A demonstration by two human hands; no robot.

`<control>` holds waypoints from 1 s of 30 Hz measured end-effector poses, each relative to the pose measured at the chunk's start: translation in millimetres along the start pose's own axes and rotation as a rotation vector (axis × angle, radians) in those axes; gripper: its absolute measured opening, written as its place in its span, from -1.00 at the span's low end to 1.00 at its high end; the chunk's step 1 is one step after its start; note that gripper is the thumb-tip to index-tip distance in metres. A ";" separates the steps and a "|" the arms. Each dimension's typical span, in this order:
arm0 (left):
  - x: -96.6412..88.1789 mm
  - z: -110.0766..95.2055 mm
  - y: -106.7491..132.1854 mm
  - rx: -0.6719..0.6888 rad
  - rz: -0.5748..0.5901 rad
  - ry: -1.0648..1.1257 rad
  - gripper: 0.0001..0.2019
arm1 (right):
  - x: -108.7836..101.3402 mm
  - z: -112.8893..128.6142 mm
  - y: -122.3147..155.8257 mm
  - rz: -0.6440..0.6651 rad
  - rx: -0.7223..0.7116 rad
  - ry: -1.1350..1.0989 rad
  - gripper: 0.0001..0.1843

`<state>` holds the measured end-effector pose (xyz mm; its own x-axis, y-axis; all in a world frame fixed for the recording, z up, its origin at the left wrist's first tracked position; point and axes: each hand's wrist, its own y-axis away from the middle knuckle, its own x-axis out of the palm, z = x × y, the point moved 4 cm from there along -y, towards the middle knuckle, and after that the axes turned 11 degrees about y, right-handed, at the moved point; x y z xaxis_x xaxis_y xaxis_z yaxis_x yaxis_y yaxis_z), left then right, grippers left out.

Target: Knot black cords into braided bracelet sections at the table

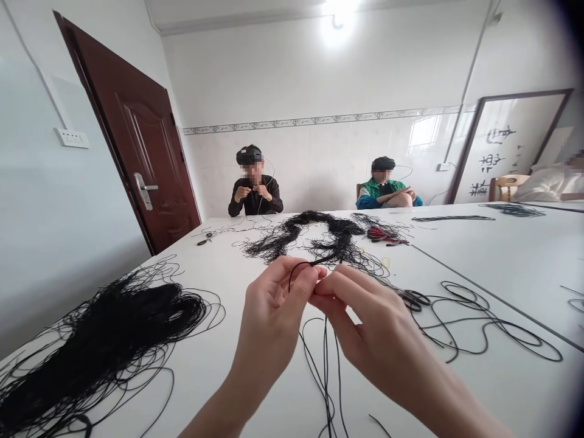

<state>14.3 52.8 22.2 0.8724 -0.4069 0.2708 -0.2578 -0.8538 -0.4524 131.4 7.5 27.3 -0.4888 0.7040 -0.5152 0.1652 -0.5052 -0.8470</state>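
1. The left hand [274, 304] pinches a black cord [303, 269] narrowly between its fingertips, at 12 o'clock.
2. The right hand [369, 316] has its fingers curled close against the left, probably on that cord; the grip is partly hidden.
3. Scissors [413, 298] lie just beside the right hand, at 2 o'clock.
4. A cord pile [109, 328] lies at 9 o'clock.
5. A cord tangle [305, 240] lies beyond the hands, at 12 o'clock, with red-handled scissors [383, 235] at 1 o'clock.

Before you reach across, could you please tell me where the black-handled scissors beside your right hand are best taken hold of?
Take the black finger loops from the right side, away from your right hand. The blades point back toward that hand, so the loops are the exposed end. Thin black cord curves close by, so lift gently.
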 end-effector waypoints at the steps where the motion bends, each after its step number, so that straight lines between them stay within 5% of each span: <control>1: 0.6 -0.5 0.4 0.000 0.001 -0.012 -0.84 | 0.0 0.9 -0.4 0.006 -0.015 -0.011 -0.74; 19: -4.4 2.2 -1.0 -0.047 -0.047 -0.035 -0.84 | 14.4 4.1 2.1 0.087 -0.012 -0.156 -0.74; 24: -10.8 -2.2 -8.3 0.058 -0.045 -0.297 -0.82 | 6.5 6.3 2.8 0.156 -0.059 -0.055 -0.71; 27: -13.2 -5.1 -11.2 0.152 0.015 -0.503 -0.82 | -13.4 5.6 2.0 -0.029 -0.129 0.049 -0.82; 30: -9.2 -10.4 -8.8 0.396 0.095 -0.681 -0.88 | -27.6 -2.7 0.1 -0.203 -0.108 0.140 -0.89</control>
<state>4.3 60.7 32.6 0.9492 -0.0748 -0.3056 -0.2886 -0.5940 -0.7509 147.2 -10.7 41.0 -0.3990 0.8517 -0.3397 0.1694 -0.2956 -0.9402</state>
